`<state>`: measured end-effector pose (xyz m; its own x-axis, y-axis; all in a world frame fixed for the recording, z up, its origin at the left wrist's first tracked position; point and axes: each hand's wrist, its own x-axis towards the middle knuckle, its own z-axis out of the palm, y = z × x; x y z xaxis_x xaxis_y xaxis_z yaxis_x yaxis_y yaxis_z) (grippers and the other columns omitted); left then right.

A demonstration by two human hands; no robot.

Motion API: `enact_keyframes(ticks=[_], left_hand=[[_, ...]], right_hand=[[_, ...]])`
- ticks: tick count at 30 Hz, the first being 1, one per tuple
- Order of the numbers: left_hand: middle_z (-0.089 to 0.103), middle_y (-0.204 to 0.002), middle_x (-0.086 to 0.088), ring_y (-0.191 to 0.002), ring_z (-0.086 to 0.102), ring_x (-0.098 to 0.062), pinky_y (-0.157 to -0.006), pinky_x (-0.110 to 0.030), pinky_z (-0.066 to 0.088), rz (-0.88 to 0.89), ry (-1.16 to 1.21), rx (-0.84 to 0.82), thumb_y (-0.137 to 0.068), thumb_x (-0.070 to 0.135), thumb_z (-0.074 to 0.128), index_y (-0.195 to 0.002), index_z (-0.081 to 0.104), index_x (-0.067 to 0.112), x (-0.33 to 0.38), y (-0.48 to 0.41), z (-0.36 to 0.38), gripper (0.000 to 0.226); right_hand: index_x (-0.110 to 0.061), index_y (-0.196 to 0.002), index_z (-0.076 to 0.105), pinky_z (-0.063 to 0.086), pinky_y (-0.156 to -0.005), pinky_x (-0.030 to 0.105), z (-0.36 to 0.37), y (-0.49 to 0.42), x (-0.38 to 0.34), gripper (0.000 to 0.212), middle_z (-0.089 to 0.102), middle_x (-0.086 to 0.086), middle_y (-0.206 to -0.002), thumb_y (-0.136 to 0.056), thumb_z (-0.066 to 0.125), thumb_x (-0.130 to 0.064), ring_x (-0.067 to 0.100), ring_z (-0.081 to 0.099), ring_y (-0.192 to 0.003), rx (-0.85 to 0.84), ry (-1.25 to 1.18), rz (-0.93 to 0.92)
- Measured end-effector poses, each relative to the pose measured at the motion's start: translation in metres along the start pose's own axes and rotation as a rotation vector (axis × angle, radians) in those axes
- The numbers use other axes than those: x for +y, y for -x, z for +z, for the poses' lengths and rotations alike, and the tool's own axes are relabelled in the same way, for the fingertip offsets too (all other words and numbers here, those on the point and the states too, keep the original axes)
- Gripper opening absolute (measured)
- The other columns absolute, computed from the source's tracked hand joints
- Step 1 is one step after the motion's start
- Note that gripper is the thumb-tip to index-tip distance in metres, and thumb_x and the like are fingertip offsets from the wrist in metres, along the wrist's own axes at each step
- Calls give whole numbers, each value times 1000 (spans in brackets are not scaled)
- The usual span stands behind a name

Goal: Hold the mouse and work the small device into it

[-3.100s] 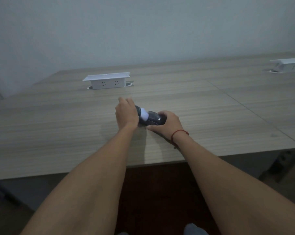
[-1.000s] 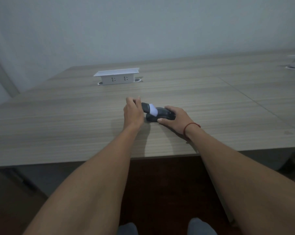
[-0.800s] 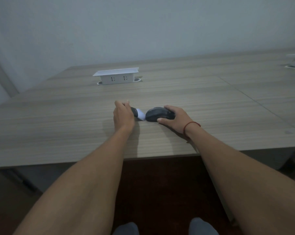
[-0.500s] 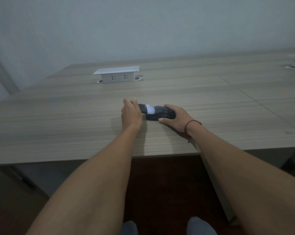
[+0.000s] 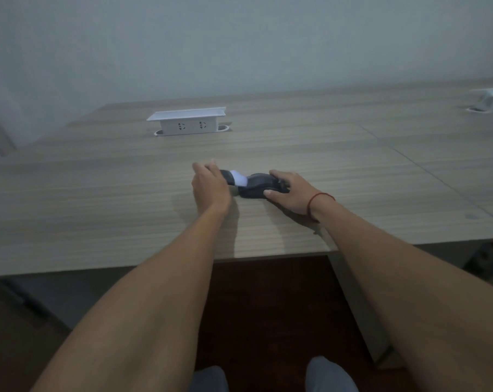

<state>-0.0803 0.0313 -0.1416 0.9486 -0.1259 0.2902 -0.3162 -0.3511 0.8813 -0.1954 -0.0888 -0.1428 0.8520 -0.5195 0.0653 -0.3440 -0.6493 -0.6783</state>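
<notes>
Both hands on the dark mouse, mid-surface

Right hand point(image 5: 292, 193) fingers curl over the dark mouse point(image 5: 255, 188); left hand point(image 5: 210, 185) grips a dark piece with a white pad point(image 5: 239, 178), its fingertips hidden. White socket box point(image 5: 189, 124) sits well beyond the fingers. Since half a second ago, the grip is unchanged.

There are two hands on the counter point(image 5: 98, 193): one left hand point(image 5: 210, 186) and one right hand point(image 5: 292, 192), and between them lies one dark computer mouse point(image 5: 253, 188) and one small dark piece with a white part point(image 5: 234, 178). Two white socket boxes stand on the counter, one point(image 5: 188, 121) near the far edge and one point(image 5: 491, 99) at the far right corner. One red string point(image 5: 319, 198) goes around the right wrist.
</notes>
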Motion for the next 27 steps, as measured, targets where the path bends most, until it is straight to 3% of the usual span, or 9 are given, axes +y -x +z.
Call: enact_keyframes(ticks=[2, 5, 8, 10, 12, 15, 18, 22, 27], left_hand=[[61, -110, -20, -102, 58, -35, -79, -39, 43, 0, 51, 20, -103, 32, 32, -108, 47, 0, 1, -5, -2, 36], [59, -99, -15, -95, 57, -32, -77, -38, 42, 42, 102, 9, -103, 31, 32, -99, 45, 7, 9, -7, 0, 28], [54, -93, -10, -86, 51, -25, -76, -36, 41, 86, 122, -14, -103, 30, 33, -102, 46, 3, 14, -3, 6, 30], [53, -90, -7, -83, 49, -24, -73, -34, 39, 110, 132, -33, -103, 30, 33, -96, 43, 7, 13, -2, 8, 26], [52, -88, -6, -81, 49, -23, -70, -32, 37, 118, 136, -29, -103, 30, 32, -92, 39, 11, 11, -2, 6, 23], [53, -86, -7, -81, 50, -25, -70, -31, 35, 121, 154, -18, -103, 29, 32, -91, 39, 11, 11, -2, 7, 24], [56, -88, -10, -86, 55, -30, -71, -34, 38, 145, 76, -72, -102, 32, 33, -92, 42, 9, 9, 0, 9, 27], [61, -102, -21, -93, 57, -35, -71, -37, 37, 96, -82, -69, -103, 31, 30, -105, 48, -1, -2, -3, 3, 37], [52, -87, -12, -79, 45, -25, -68, -32, 31, 115, -11, -45, -103, 30, 33, -91, 42, 6, -1, -10, -10, 29]], right_hand=[[-10, -146, 34, 29, -109, 25, -3, -1, -2, 64, 40, 9, -150, -90, 60, -26, 23, 39, -138, -12, -100, 29], [-11, -145, 34, 34, -111, 31, 3, -3, -9, 75, 41, 9, -149, -84, 62, -45, 23, 43, -135, 122, -334, 160], [-13, -134, 46, 44, -104, 41, 14, -5, -9, 82, 54, 7, -134, -71, 64, -62, 25, 54, -122, 267, -236, 223], [-13, -131, 48, 46, -100, 39, 17, -6, -8, 78, 56, 6, -131, -71, 67, -58, 24, 56, -117, 288, -241, 219], [-12, -135, 44, 46, -93, 27, 15, -7, -8, 72, 55, 6, -133, -77, 69, -47, 21, 56, -114, 242, -350, 198], [-5, -142, 37, 42, -84, 8, 11, -7, -10, 65, 48, 8, -142, -88, 64, -28, 18, 50, -125, 138, -445, 159], [0, -143, 34, 35, -93, 14, 9, -10, -11, 59, 44, 13, -147, -92, 57, -19, 20, 45, -133, 102, -446, 147], [-1, -140, 41, 33, -106, 25, 8, -11, -9, 56, 47, 13, -144, -92, 56, -27, 23, 47, -132, 139, -326, 148], [1, -133, 49, 37, -101, 26, 11, -10, -9, 49, 56, 16, -135, -92, 56, -26, 25, 53, -125, 157, -318, 118]])
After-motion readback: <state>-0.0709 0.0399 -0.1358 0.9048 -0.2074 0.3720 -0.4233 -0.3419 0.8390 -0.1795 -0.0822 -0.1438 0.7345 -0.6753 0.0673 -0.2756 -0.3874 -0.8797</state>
